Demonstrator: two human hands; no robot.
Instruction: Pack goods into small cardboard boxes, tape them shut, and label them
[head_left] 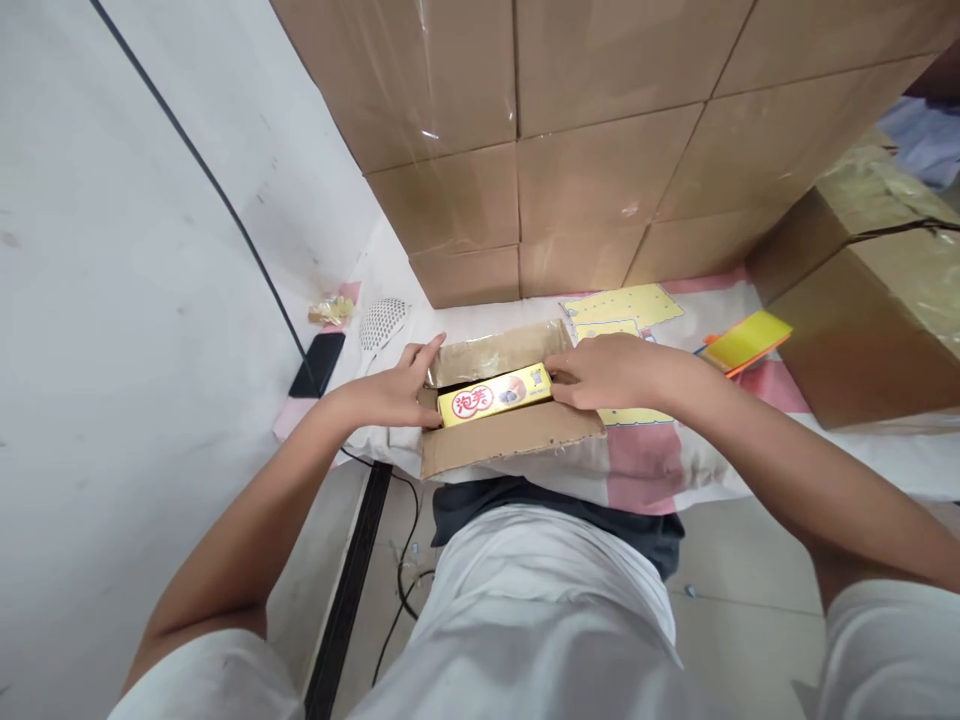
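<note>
In front of me lies a small cardboard box [510, 440], its front and back flaps folded outward. A yellow snack box [495, 396] with red Chinese lettering sits in its opening, slightly tilted, its right end higher in view. My left hand [401, 392] spans the carton's left end, thumb by the front flap and fingers at the back flap; its thumb tip is close to the snack box. At the other end, my right hand [600, 370] has its fingers curled around the right end of the snack box. Some of its fingertips are hidden.
Stacked large cartons [570, 180] rise behind the bed-like surface. Another carton [862, 320] stands at right, near a yellow-orange object [750, 343]. At left are a black phone [318, 364], a white perforated item [382, 325], a crumpled wrapper [330, 310] and a hanging cable [214, 185].
</note>
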